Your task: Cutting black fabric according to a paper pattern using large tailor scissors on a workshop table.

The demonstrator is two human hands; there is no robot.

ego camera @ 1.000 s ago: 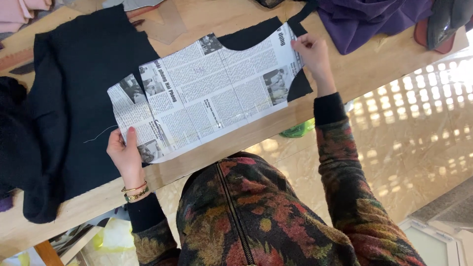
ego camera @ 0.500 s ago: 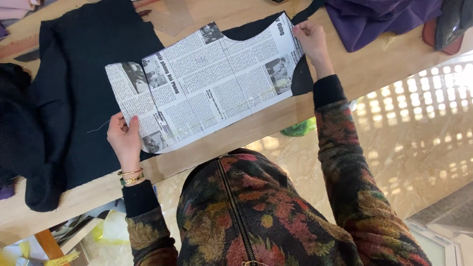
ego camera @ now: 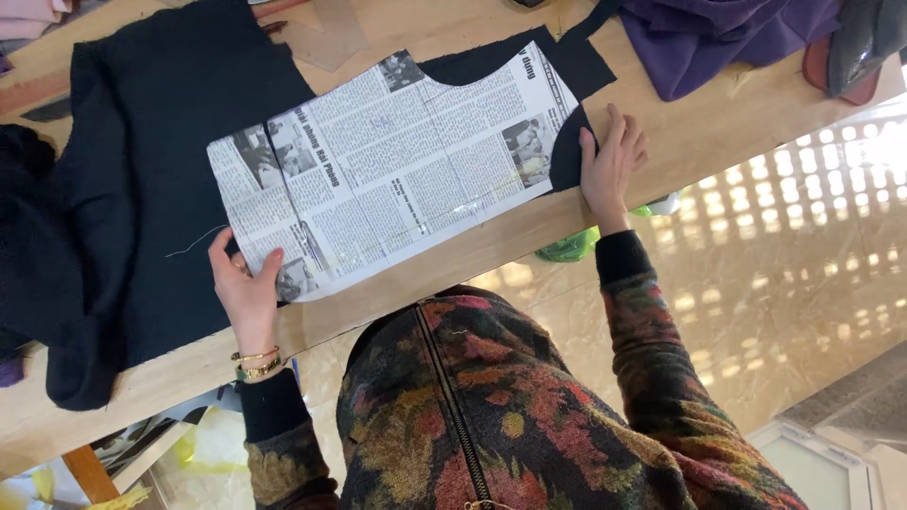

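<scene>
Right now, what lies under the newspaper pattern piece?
Black fabric shows beyond the newspaper pattern on the left and at its right end, spread on the wooden table. How far the fabric runs beneath the paper is hidden. Both hands press its ends.

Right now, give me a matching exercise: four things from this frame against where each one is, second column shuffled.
1. left hand
2. right hand
3. newspaper pattern
4. purple cloth

a. far corner of the wooden table
b. on the pattern's near left corner
c. spread over the black fabric
d. flat at the pattern's right end

Pairs: 1-b, 2-d, 3-c, 4-a
</scene>
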